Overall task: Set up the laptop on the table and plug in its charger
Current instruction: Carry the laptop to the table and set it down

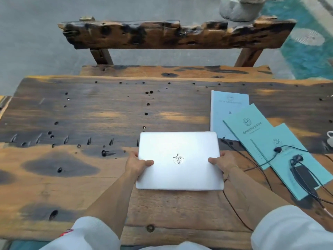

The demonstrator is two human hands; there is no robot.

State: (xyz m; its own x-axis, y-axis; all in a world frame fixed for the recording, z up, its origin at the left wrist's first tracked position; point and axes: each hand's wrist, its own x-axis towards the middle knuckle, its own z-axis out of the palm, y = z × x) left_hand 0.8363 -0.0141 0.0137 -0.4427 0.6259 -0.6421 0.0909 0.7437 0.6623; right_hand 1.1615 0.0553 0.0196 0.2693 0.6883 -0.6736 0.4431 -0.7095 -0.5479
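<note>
Centrally, we see a closed silver laptop (179,160) lying flat on the rough, scorched wooden counter (72,114), whose plank surface is pitted with round holes. Its lid bears a small emblem we cannot read. We note the left hand (137,164) gripping the laptop's left edge, thumb on the lid, and the right hand (222,162) gripping the right edge likewise. To the right lie three pale teal booklets (252,127), overlapping, each printed with a circular crest and characters too small to read. Upon the nearest booklet rests the black charger brick (304,175), its thin black cable (232,201) looping across the booklets and along the counter beside the laptop. Beyond stands a charred timber bench (176,35).
</note>
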